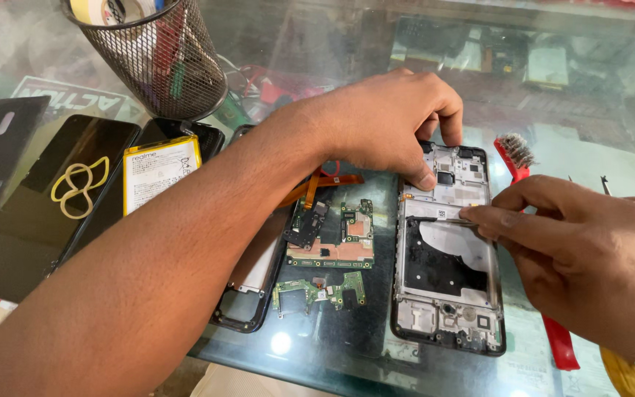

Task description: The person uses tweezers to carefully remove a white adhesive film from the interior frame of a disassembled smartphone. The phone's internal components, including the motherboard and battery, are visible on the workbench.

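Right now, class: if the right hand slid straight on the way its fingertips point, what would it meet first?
The right hand points leftward over the opened black phone frame; past its edge, probably the green rectangular circuit board, though depth is unclear.

I see the left hand [387,121] pressing its thumb on the top of the opened phone frame [446,254], while the right hand [582,246], at three o'clock, pinches a thin metal tool [453,217] against it. Circuit boards [332,242] lie just beside the frame at nine o'clock (a red brush [517,158] sits behind).
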`<action>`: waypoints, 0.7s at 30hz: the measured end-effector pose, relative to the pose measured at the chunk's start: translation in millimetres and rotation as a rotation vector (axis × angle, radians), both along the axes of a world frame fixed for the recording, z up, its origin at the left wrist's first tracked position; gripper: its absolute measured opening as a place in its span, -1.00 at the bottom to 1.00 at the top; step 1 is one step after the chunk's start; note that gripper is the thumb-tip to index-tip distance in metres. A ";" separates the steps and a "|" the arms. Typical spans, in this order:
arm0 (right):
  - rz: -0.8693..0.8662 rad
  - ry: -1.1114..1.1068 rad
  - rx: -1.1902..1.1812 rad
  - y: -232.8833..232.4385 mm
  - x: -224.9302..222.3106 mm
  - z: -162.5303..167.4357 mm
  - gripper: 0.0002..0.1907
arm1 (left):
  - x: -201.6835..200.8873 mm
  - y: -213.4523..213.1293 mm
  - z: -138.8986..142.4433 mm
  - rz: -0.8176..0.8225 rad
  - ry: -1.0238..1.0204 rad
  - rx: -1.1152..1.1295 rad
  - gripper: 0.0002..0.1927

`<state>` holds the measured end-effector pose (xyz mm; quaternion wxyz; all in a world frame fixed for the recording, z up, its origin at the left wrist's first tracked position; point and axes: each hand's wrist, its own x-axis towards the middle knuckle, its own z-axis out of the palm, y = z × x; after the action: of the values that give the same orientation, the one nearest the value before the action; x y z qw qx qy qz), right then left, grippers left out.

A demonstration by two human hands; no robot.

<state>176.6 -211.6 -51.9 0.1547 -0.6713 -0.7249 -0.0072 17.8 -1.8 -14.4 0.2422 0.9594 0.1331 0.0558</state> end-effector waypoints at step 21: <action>0.075 -0.010 0.112 1.1 0.0 3.9 -0.74 | 0.5 -1.1 -2.0 0.015 -0.006 -0.036 -0.45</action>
<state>176.6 -210.6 -47.9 0.1886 -0.6340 -0.7486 -0.0451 18.2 -2.9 -16.3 0.2594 0.9537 0.1407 0.0582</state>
